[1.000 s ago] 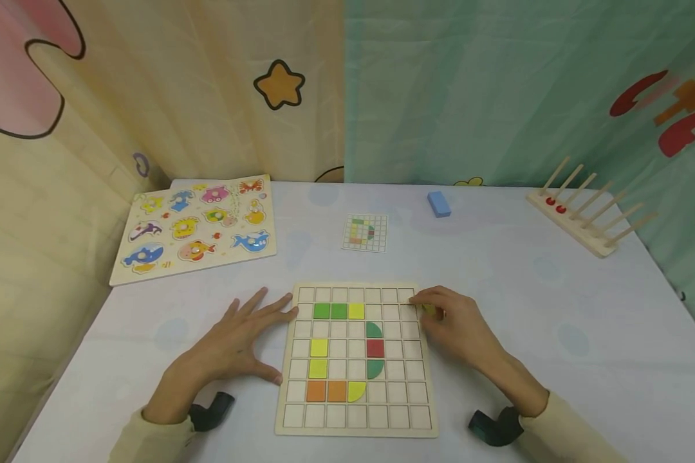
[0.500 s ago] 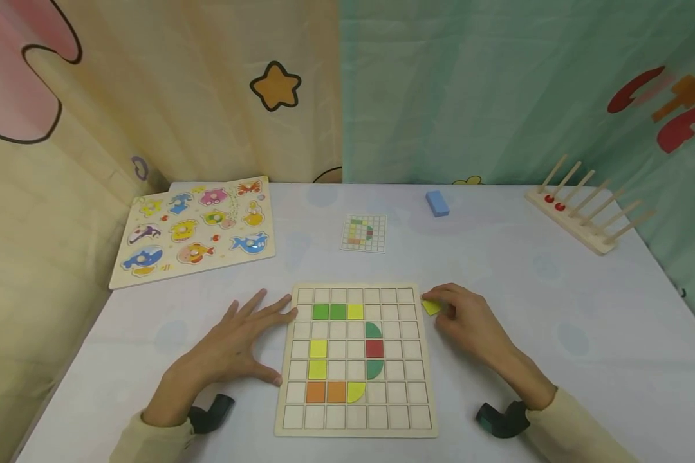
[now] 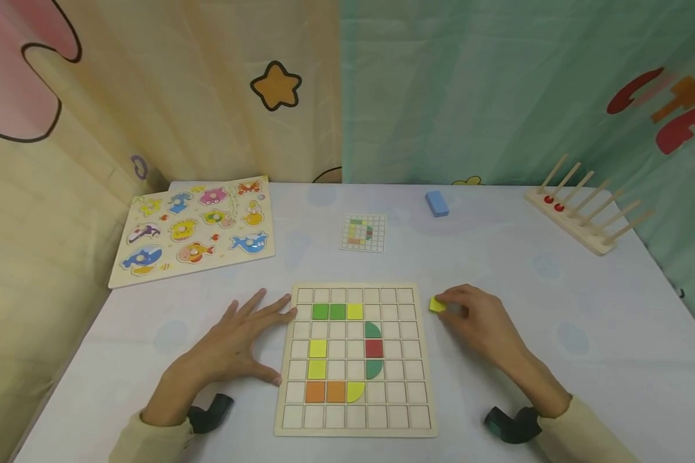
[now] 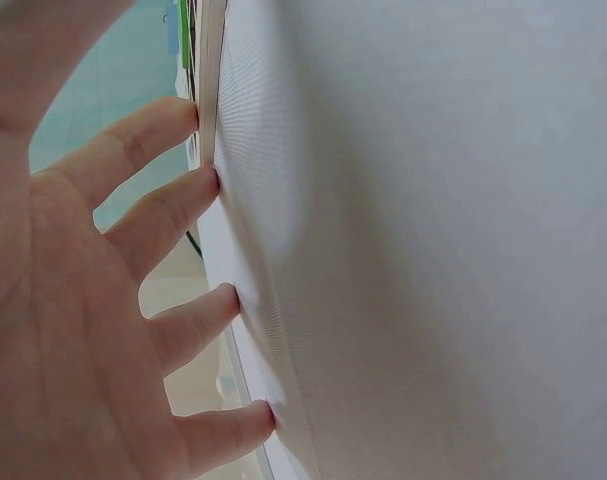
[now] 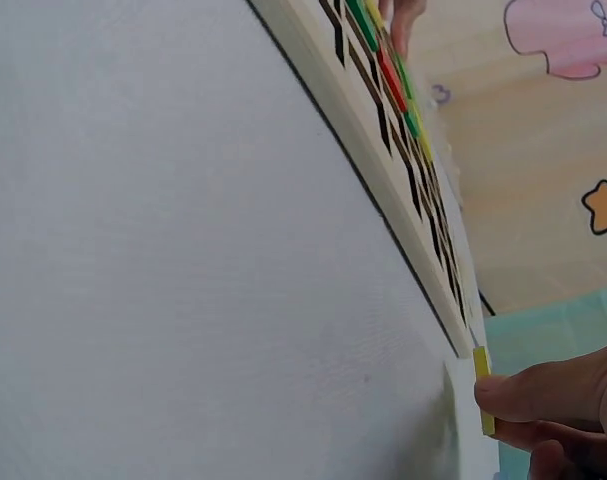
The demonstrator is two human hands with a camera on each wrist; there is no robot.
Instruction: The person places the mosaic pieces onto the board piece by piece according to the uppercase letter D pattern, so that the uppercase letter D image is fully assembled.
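Observation:
A wooden grid board [image 3: 356, 429] lies flat at the middle front, with green, yellow, red and orange tiles set in some of its squares. Fingers spread, my left hand [image 3: 231, 344] touches the board's left edge with thumb and index finger; in the left wrist view its other fingertips [image 4: 253, 415] rest on the white cloth. My right hand [image 3: 483, 321] pinches a yellow tile [image 3: 437, 305] between thumb and fingers, just beyond the board's upper right edge. Seen from the right wrist, the yellow tile [image 5: 484, 392] stands edge-on near the board's corner.
Behind the board lies a small pattern card [image 3: 363, 233] with a coloured grid design. A blue block [image 3: 437, 204] sits to its right. An animal knob puzzle [image 3: 194, 228] is at the back left, a wooden peg stand [image 3: 573, 222] with red beads at the back right.
My right hand has drawn back to the right, off the board's edge, carrying the yellow tile, which now shows at its fingertips. My left hand has stayed in place.

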